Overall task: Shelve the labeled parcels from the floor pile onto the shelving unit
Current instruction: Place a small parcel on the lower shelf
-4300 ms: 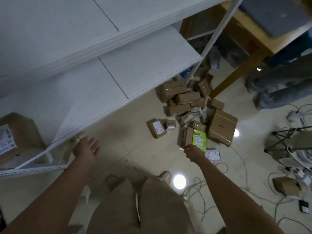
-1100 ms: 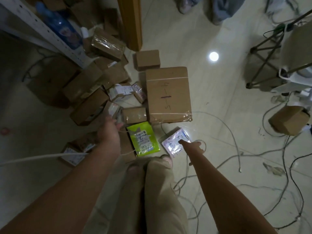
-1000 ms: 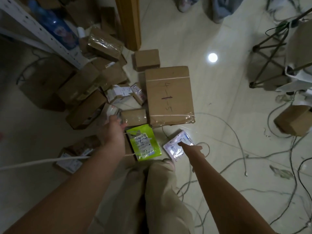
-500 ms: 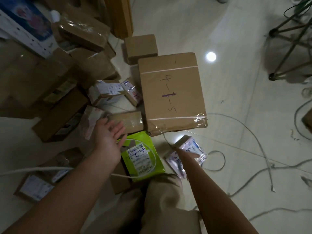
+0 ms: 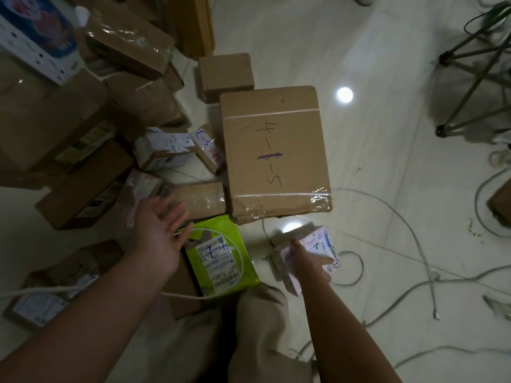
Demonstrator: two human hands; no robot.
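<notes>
Closer now than half a second back, and the right hand (image 5: 309,268) has gone from pointing to gripping the pale pouch (image 5: 318,241) on the floor, lower centre. Left hand (image 5: 161,236), fingers spread wide, sits over the left edge of the green parcel (image 5: 221,261). Beyond, mid-frame, the big box (image 5: 273,153) marked 4-1-5; a small box (image 5: 225,73) above it.

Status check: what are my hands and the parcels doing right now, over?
Left hand open beside green mailer. Right hand gripping pale pouch. White cable looped across green mailer.
</notes>
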